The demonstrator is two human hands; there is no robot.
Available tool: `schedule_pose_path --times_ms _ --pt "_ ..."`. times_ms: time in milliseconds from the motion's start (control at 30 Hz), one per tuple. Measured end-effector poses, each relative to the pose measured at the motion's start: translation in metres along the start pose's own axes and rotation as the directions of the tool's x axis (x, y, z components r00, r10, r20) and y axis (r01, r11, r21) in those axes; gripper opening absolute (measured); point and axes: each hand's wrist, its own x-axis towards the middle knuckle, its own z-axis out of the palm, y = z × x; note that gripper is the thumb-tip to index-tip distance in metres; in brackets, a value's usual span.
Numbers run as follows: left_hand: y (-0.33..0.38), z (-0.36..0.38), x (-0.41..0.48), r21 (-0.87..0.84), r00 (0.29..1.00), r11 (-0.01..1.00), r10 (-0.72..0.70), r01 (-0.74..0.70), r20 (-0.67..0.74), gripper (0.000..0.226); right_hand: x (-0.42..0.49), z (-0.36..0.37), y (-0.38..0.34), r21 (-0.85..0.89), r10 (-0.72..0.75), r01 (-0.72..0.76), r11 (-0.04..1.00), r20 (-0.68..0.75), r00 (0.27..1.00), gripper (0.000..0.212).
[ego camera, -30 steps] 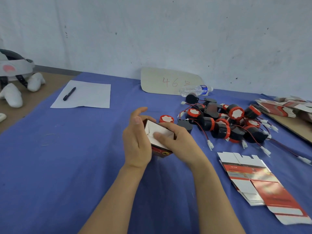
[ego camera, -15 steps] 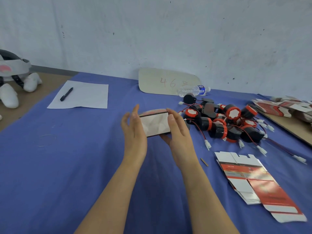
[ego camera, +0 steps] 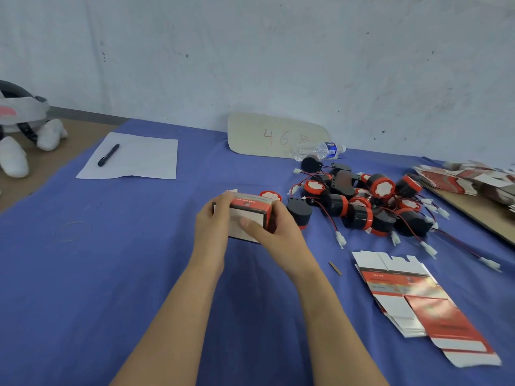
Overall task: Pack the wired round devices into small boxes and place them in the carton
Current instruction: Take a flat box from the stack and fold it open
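Observation:
A small red and white box [ego camera: 249, 211] is held between both hands over the blue cloth near the middle. My left hand [ego camera: 213, 228] grips its left end, with fingertips over the top edge. My right hand [ego camera: 274, 228] grips its right end, the thumb lying across the pale front face. Just right of the hands lies a pile of black and red round devices [ego camera: 362, 203] with red wires and white plugs. One black device [ego camera: 299, 211] sits right beside my right hand. No carton is in view.
Flat unfolded box blanks [ego camera: 418, 302] lie at the front right, more blanks [ego camera: 471, 178] on a board at the far right. A paper sheet [ego camera: 133, 157] with a pen [ego camera: 108, 154], a cardboard sign [ego camera: 276, 135] and a water bottle [ego camera: 317, 149] lie farther back.
The box was raised with its pale inside facing me half a second ago; now it is turned so the red printed top shows and held lower, with both hands closed round its ends.

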Motion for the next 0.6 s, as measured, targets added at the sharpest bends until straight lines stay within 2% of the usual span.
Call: schedule_pose_path --times_ms 167,267,300,333,400,433,467,500,567,600 --pt "-0.007 0.005 -0.003 0.096 0.970 0.974 0.214 -0.204 -0.112 0.021 -0.003 0.009 -0.003 0.051 -0.044 0.048 0.998 -0.072 0.996 0.036" --pt "-0.008 0.007 -0.006 0.151 0.934 0.946 0.310 -0.285 -0.176 0.019 -0.001 0.011 -0.010 0.021 -0.106 0.113 0.993 -0.230 0.967 0.056" --pt "-0.009 0.006 -0.007 0.183 0.918 0.926 0.361 -0.331 -0.166 0.018 0.002 0.008 -0.012 0.110 -0.029 0.061 0.992 -0.269 0.963 0.063" --pt "-0.010 0.005 -0.008 0.224 0.900 0.896 0.418 -0.384 -0.127 0.017 0.005 0.005 -0.013 0.255 0.110 -0.043 0.966 -0.256 0.960 0.064" --pt "-0.012 0.005 -0.011 0.319 0.856 0.809 0.516 -0.494 0.016 0.016 0.007 -0.002 -0.011 0.523 0.316 -0.205 0.827 -0.131 0.940 0.051" --pt "-0.015 0.004 -0.011 0.358 0.836 0.765 0.542 -0.535 0.091 0.016 0.006 -0.005 -0.011 0.609 0.336 -0.219 0.763 -0.083 0.938 0.042" --pt "-0.017 0.004 -0.009 0.387 0.827 0.737 0.543 -0.554 0.150 0.016 0.006 -0.007 -0.011 0.679 0.325 -0.198 0.707 -0.064 0.943 0.035" --pt "-0.019 0.004 -0.006 0.408 0.838 0.736 0.512 -0.541 0.188 0.017 0.006 -0.009 -0.008 0.693 0.279 -0.147 0.706 -0.080 0.957 0.030" --pt "-0.019 0.005 -0.003 0.365 0.911 0.836 0.353 -0.410 0.214 0.027 0.006 -0.014 -0.006 0.674 0.177 -0.044 0.738 -0.130 0.976 0.035" --pt "-0.019 0.006 -0.003 0.268 0.947 0.918 0.241 -0.293 0.211 0.032 0.006 -0.014 -0.006 0.666 0.142 -0.005 0.746 -0.152 0.978 0.038"
